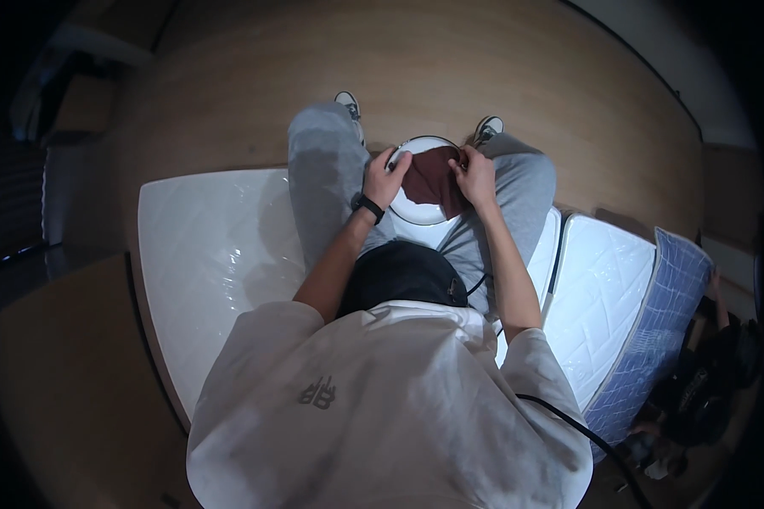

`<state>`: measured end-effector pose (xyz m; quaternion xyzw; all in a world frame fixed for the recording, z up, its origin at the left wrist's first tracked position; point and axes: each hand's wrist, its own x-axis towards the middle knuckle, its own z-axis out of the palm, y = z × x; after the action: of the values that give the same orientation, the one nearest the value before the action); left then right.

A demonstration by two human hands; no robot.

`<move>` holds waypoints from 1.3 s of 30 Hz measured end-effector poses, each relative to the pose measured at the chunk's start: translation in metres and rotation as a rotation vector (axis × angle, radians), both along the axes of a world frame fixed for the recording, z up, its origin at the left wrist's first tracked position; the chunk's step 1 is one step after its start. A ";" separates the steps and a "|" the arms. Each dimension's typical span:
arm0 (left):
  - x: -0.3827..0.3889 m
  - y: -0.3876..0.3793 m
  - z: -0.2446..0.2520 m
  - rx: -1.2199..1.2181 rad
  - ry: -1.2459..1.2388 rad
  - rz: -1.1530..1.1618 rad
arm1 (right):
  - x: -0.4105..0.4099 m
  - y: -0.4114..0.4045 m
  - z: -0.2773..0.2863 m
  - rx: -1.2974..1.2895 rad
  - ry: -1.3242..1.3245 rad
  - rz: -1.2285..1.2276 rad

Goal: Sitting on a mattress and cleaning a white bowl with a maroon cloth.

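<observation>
A round white plate or shallow dish point(409, 210) with a dark rim is held between my knees. My left hand point(385, 180) grips its left edge, thumb over the rim. Draped across the dish's middle and right side is a dark maroon cloth point(428, 176). At the right rim, my right hand point(475, 176) pinches the cloth's edge; whether it also grips the rim is hidden. A black band point(370, 208) circles my left wrist.
I sit on a plastic-wrapped white mattress point(210, 235). To the right stand another white mattress point(601, 267) and a blue patterned one point(659, 324), with a person in dark clothes point(697, 388) beside it. A black bag point(401, 277) lies at my waist; a black cable point(579, 429) runs off lower right.
</observation>
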<state>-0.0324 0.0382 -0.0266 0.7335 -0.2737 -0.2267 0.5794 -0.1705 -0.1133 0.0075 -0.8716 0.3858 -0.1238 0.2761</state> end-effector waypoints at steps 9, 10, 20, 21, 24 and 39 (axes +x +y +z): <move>0.003 0.003 0.005 0.111 -0.058 -0.317 | 0.024 0.024 0.011 -0.153 0.063 0.160; 0.002 0.001 0.001 0.101 -0.047 -0.255 | 0.026 0.018 0.009 -0.091 0.055 0.176; 0.005 -0.002 -0.029 -0.162 0.506 -0.095 | 0.009 -0.014 -0.023 0.341 -0.168 0.221; 0.004 -0.001 -0.026 -0.154 0.519 -0.151 | 0.007 -0.012 -0.019 0.361 -0.114 0.177; 0.006 0.001 -0.014 -0.097 0.393 -0.249 | 0.013 0.005 0.004 0.052 0.075 0.247; 0.002 -0.005 -0.014 -0.035 0.149 -0.135 | 0.018 0.012 0.010 -0.004 0.073 0.236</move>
<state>-0.0305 0.0330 -0.0406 0.6843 -0.2827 -0.3144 0.5941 -0.1522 -0.1015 0.0178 -0.9154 0.2902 -0.0597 0.2727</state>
